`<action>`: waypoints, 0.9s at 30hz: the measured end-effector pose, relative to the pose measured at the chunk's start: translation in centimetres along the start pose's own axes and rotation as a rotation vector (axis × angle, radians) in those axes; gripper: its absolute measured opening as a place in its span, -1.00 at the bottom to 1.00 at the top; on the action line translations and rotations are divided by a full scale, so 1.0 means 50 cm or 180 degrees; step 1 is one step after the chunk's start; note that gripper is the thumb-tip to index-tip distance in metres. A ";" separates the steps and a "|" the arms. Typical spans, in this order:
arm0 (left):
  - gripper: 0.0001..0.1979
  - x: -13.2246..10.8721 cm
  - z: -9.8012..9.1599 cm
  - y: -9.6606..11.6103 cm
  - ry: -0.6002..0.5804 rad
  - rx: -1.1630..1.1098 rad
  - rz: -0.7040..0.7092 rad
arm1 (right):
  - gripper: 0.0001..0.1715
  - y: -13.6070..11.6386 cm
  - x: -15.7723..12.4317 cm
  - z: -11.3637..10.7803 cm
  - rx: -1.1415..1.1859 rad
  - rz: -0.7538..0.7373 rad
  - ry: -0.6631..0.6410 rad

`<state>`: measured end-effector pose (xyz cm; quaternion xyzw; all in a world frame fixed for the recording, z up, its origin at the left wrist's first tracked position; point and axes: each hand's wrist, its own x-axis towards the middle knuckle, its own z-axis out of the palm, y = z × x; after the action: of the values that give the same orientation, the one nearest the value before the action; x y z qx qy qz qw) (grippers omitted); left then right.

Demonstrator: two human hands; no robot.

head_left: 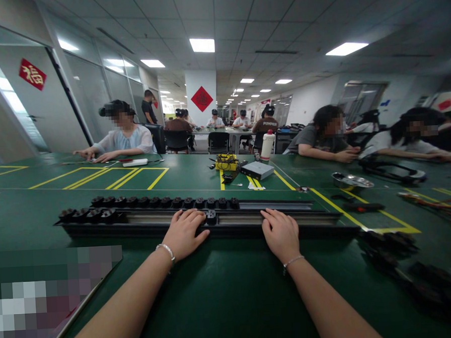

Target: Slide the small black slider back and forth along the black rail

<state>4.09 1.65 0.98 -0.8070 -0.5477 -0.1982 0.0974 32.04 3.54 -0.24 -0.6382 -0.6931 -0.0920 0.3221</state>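
A long black rail [251,228] lies across the green table in front of me. Several black socket modules sit in its left end, and a single black module [211,216] stands near its middle. My left hand [186,234] rests on the rail with its fingers spread, its fingertips beside that single module. Farther right, my right hand [282,234] lies on the rail's near edge, fingers stretched out and holding nothing. Behind it runs a second rail [276,205] with a row of black modules along its left and middle part.
Dark parts [423,274] are piled at the right. Farther back are a metal bowl [352,180], a grey box [257,170], a yellow item with cables [226,162] and a bottle [267,145]. Other people sit around the table.
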 end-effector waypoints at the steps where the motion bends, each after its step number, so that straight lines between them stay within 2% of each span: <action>1: -0.64 0.000 0.000 0.000 -0.0001 -0.0002 0.0008 | -0.57 0.000 0.000 0.000 0.0002 -0.0003 -0.0001; 27: -0.60 -0.001 0.002 0.002 -0.0065 0.0001 0.0044 | -0.58 -0.001 0.000 0.000 -0.0005 -0.0016 0.0038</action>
<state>4.18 1.61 0.87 -0.8128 -0.5430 -0.1892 0.0933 31.98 3.50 -0.22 -0.6362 -0.6928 -0.0972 0.3255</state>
